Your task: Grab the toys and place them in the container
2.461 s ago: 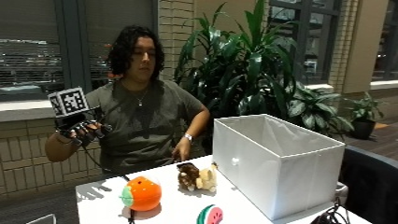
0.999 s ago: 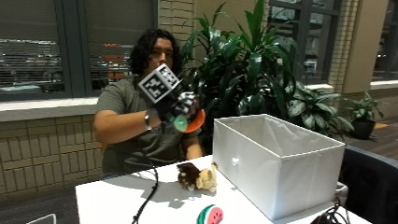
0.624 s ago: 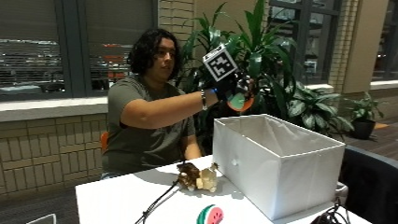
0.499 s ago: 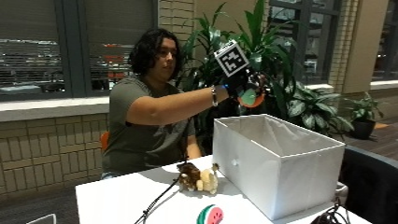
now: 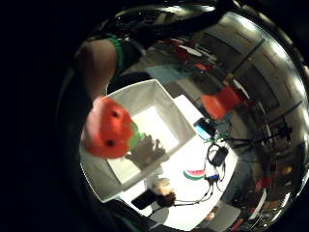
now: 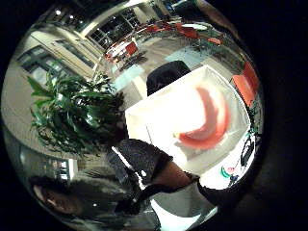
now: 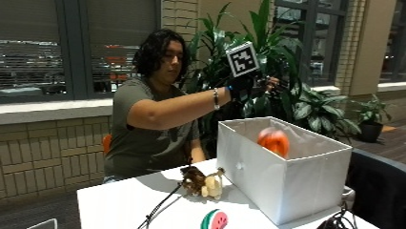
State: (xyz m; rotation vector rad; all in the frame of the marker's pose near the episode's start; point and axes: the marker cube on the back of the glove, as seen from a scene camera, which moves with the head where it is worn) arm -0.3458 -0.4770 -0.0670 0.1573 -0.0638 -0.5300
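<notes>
A watermelon-slice toy (image 7: pixel 214 220) lies on the white table (image 7: pixel 120 205) in front of the white container (image 7: pixel 285 167), a brown-and-cream plush toy (image 7: pixel 203 182) just beside its near wall. Inside the container's open top, an orange ball toy (image 7: pixel 273 141) with green trim and dark dots hangs in mid-air, blurred and partly hidden by the wall. Above the container, the gloved right hand (image 7: pixel 254 88) is spread open, holding nothing. Half a second earlier it gripped that toy.
</notes>
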